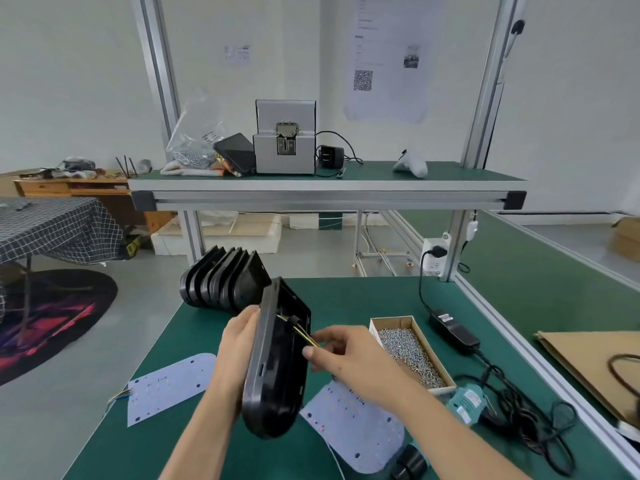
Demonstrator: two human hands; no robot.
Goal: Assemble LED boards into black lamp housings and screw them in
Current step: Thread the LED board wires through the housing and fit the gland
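Now, housing: black plastic lamp housing tilted above green tabletop, cavity exposed for wiring.
Left hand: fingers grip housing's edge, steadying it.
Right hand: fingers pinch yellow wire.
LED board: white board lies beneath, ready.

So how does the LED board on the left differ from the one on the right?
The left LED board lies fully in view, with thin wires at its left end. The right LED board is partly hidden under the right forearm, and no wires show on it. The left board lies apart from the housing; the right one lies just beside it. Both are white and flat on the green mat.
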